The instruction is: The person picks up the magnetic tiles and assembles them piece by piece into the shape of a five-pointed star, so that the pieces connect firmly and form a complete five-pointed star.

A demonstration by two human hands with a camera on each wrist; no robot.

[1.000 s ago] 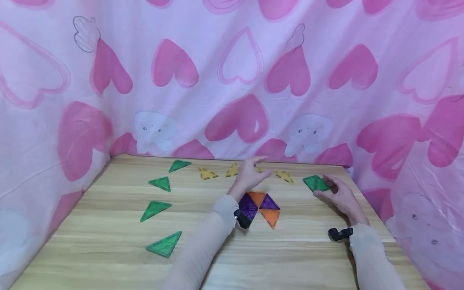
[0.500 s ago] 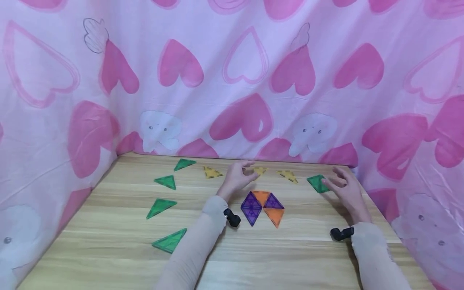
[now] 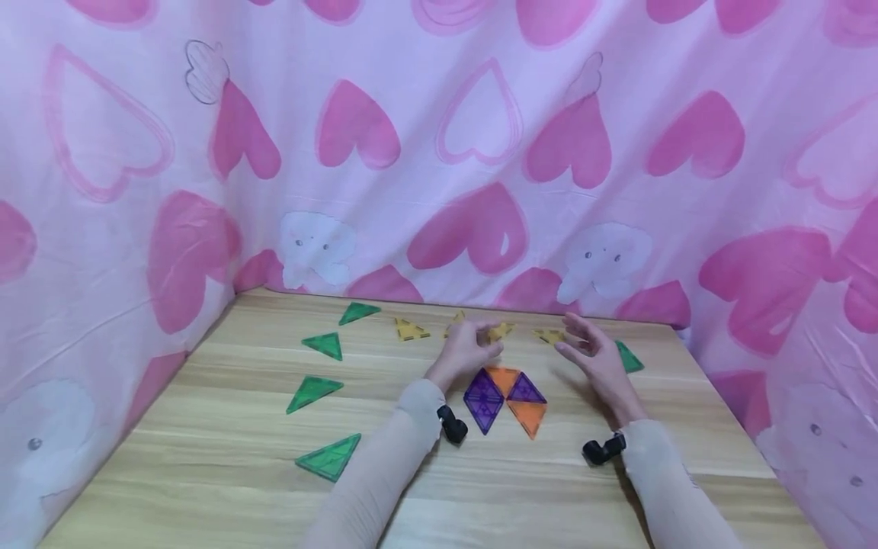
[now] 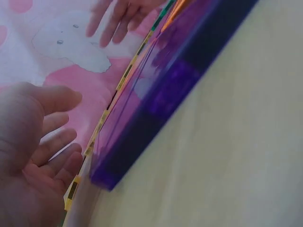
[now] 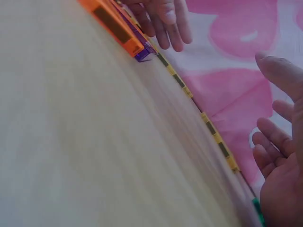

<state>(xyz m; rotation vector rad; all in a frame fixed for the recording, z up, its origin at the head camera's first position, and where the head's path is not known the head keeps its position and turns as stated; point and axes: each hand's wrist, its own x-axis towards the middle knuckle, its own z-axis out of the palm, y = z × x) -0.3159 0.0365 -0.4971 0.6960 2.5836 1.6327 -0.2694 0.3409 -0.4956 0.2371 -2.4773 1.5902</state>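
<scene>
My left hand hovers behind the purple and orange triangular tiles, fingers loosely bent, holding nothing. My right hand is spread in the air just right of them, also holding nothing. Two joined purple tiles, an orange tile, another purple tile and an orange tile lie flat around one shared point. Yellow triangular tiles, among them one at the left, one in the middle and one at the right, lie behind; the hands partly cover some.
Several green triangular tiles, such as the nearest one and the farthest one, line the left side of the wooden table. More green shows behind my right hand. A pink heart-patterned curtain surrounds the table.
My right hand has moved left, away from the green tile at the right. My left hand first shifted left, then back a little toward the tile cluster. The tiles show no clear movement.
</scene>
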